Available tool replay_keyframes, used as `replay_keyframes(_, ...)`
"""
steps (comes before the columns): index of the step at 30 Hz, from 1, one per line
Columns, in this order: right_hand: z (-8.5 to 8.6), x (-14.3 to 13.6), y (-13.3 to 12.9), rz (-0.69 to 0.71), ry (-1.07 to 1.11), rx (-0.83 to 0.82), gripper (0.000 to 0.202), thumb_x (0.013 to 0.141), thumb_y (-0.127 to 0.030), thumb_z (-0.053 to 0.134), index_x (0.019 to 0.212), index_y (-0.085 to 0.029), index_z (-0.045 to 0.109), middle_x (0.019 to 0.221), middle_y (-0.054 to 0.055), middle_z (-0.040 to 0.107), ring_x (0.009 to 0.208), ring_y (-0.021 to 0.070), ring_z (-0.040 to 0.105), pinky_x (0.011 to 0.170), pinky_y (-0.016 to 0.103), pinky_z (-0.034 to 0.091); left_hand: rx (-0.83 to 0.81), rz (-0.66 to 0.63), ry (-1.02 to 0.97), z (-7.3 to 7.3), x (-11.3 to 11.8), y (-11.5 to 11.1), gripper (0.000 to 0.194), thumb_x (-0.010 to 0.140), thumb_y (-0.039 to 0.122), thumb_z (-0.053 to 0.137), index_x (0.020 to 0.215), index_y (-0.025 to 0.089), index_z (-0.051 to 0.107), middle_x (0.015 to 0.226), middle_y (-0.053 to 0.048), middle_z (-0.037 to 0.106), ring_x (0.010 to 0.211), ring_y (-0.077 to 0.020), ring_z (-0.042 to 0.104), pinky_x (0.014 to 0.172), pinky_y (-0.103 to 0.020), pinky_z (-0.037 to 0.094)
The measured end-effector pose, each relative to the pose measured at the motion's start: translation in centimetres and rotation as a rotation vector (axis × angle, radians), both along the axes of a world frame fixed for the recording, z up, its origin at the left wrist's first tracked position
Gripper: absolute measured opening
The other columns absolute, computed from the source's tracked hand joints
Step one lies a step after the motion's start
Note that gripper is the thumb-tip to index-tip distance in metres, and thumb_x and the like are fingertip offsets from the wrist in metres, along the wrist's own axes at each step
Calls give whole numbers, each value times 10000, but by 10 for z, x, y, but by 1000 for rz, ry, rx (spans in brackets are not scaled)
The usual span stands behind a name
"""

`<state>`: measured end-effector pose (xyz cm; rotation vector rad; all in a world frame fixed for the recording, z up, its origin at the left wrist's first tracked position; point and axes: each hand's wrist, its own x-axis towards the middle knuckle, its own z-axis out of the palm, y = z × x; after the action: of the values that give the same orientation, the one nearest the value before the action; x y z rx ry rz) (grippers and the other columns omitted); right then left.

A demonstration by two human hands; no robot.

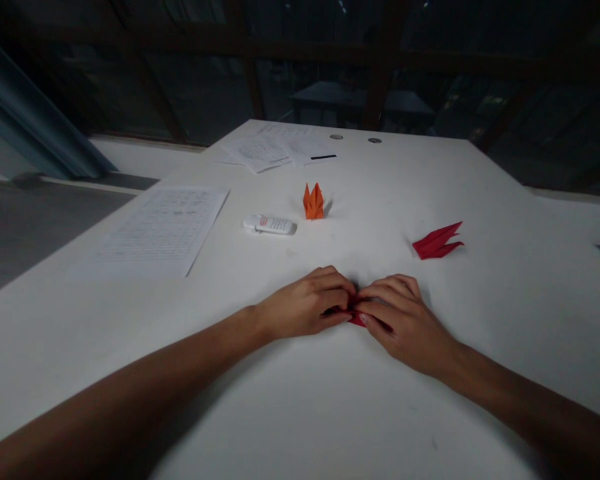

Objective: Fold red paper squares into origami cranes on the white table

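Near the middle of the white table [300, 407], my left hand [310, 301] and my right hand [397, 320] meet over a small piece of red paper [357, 319]. Curled fingers of both hands grip it from either side and cover most of it, so its shape is largely hidden. Farther back stands an orange folded-paper piece [313, 202] with upright points. A red folded-paper piece [437, 242] with long points lies to the right, beyond my right hand.
A white marker-like object [269, 225] lies left of the orange piece. One printed sheet [160, 230] is at the left, and several papers [260, 152] with a dark strip [323, 157] lie at the back. Two round grommets [375, 141] sit near the far edge.
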<state>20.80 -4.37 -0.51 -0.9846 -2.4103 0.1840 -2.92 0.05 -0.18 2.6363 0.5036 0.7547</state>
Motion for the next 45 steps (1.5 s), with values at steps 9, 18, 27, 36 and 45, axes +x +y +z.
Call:
replay_keyframes(9,0,0,-1,25,5,39,154,969,-171,603,1043,-236,721,1089,38,755,1033,238,636,1008,496,391,13,-6,20,3,0,0,133,965,243,619,894,158,692,1072,-118,698,1008,-211,628,947,-371,515)
replay_keyframes(18,-1,-1,-1,62,-17,105,184,963,-135,576,1053,-225,709,1076,59,742,1033,244,621,1048,508,429,-9,-2,3,2,1,0,113,959,238,624,897,168,688,1069,-113,710,999,-208,632,933,-370,519)
replay_keyframes(27,0,-3,-3,62,27,88,174,965,-113,576,994,-217,712,1044,55,748,1003,232,625,1002,489,444,8,9,-4,0,0,0,102,950,238,636,885,175,682,1016,-100,710,965,-204,630,923,-359,509)
replay_keyframes(36,-1,-2,0,77,106,3,151,970,-137,608,1021,-221,723,1042,51,740,943,201,656,959,440,450,70,24,71,2,0,-1,130,981,258,594,922,176,675,965,-77,716,955,-201,616,902,-346,474)
replay_keyframes(45,0,-3,0,32,153,-104,122,986,-187,603,991,-240,713,949,19,774,864,186,695,910,422,456,160,98,89,2,0,-5,129,986,279,574,1041,188,647,955,-63,717,915,-199,636,885,-358,447)
